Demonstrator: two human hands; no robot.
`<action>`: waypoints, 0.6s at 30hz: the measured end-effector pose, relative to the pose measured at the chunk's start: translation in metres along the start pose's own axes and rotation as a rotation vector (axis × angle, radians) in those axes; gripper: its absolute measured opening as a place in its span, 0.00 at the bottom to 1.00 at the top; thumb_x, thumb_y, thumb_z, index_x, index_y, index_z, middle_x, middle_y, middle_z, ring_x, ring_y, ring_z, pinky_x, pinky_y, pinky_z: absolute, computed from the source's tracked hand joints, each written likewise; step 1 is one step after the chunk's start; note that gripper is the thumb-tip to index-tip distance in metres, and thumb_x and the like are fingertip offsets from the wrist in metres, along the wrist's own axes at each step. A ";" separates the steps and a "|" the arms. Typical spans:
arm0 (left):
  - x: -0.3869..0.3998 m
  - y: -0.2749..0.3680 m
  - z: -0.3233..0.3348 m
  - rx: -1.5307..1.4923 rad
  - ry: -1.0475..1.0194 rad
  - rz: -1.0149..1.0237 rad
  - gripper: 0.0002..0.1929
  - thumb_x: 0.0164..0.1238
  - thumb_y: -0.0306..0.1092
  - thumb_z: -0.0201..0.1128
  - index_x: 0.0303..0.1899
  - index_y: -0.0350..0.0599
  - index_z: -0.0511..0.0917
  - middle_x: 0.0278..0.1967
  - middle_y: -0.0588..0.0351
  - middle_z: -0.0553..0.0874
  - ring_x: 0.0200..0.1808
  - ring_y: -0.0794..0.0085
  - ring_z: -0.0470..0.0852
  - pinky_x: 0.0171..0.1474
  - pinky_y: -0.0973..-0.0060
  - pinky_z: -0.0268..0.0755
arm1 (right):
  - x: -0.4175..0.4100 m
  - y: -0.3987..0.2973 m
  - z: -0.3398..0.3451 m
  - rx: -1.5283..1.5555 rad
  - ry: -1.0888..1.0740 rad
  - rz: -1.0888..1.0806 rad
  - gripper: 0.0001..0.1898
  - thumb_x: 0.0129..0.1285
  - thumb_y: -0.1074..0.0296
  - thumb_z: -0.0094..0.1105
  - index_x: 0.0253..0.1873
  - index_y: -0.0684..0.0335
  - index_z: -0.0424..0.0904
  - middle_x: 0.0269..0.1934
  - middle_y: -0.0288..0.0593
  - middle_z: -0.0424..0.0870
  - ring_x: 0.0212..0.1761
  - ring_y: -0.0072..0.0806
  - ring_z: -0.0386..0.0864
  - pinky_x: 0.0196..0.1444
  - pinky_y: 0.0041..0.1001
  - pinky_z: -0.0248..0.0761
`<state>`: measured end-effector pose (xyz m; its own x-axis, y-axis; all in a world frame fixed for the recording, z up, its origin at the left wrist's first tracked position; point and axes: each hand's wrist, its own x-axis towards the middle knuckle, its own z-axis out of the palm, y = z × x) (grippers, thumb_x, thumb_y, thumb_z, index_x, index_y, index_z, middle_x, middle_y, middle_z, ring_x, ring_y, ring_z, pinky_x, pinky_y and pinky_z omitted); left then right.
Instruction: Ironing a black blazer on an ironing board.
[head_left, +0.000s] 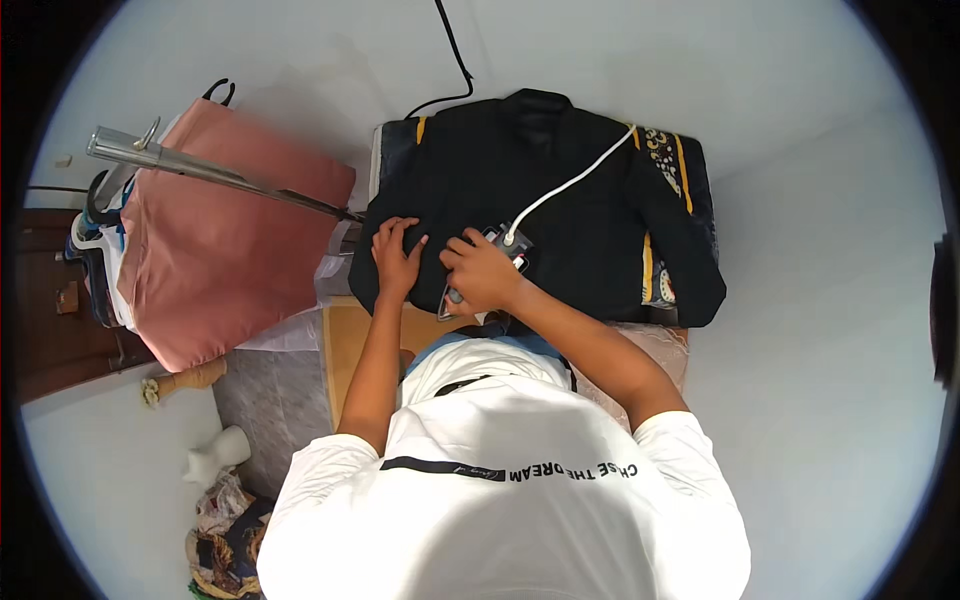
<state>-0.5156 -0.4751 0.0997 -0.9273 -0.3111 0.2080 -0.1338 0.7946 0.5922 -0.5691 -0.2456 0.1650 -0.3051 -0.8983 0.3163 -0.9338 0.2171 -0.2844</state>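
Note:
A black long-sleeved garment (555, 195) with a collar lies spread over a padded board (694, 169) covered in dark patterned cloth with yellow stripes. My right hand (480, 274) grips a clothes iron (514, 240) near the garment's lower edge, its narrow tip pointing down and left. A white cord (574, 180) runs from the iron towards the upper right. To the left of the iron, my left hand (396, 255) rests with fingers spread on the black cloth. My right hand hides most of the iron's handle.
At the left, a metal rail (225, 176) holds hung clothes, with a pink cloth (232, 247) in front. A black cable (454, 45) hangs at the wall behind the board. Lower left are a white vase-like object (221, 448) and a basket (225, 581) of bundled things.

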 end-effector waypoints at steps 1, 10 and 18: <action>0.001 -0.001 -0.001 -0.007 -0.006 -0.005 0.22 0.72 0.35 0.80 0.66 0.57 0.87 0.68 0.53 0.83 0.71 0.48 0.79 0.75 0.51 0.68 | 0.001 0.002 0.000 -0.013 0.039 0.015 0.21 0.53 0.43 0.74 0.31 0.59 0.96 0.45 0.40 0.85 0.59 0.39 0.80 0.73 0.49 0.69; 0.027 -0.025 -0.022 -0.157 -0.223 0.139 0.26 0.65 0.27 0.83 0.64 0.52 0.88 0.60 0.51 0.85 0.60 0.51 0.84 0.66 0.57 0.77 | 0.033 0.008 0.014 -0.139 0.165 0.465 0.22 0.53 0.43 0.78 0.35 0.61 0.97 0.49 0.45 0.88 0.63 0.45 0.79 0.72 0.54 0.66; 0.028 -0.026 -0.013 -0.174 -0.151 0.131 0.25 0.64 0.30 0.85 0.61 0.52 0.88 0.56 0.55 0.85 0.56 0.55 0.84 0.63 0.59 0.78 | 0.019 -0.021 0.020 -0.035 0.017 0.103 0.22 0.52 0.42 0.78 0.34 0.58 0.97 0.51 0.44 0.87 0.65 0.44 0.78 0.74 0.53 0.67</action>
<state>-0.5332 -0.5111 0.0998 -0.9761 -0.1201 0.1811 0.0409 0.7171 0.6958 -0.5515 -0.2742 0.1591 -0.4027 -0.8640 0.3023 -0.9032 0.3215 -0.2842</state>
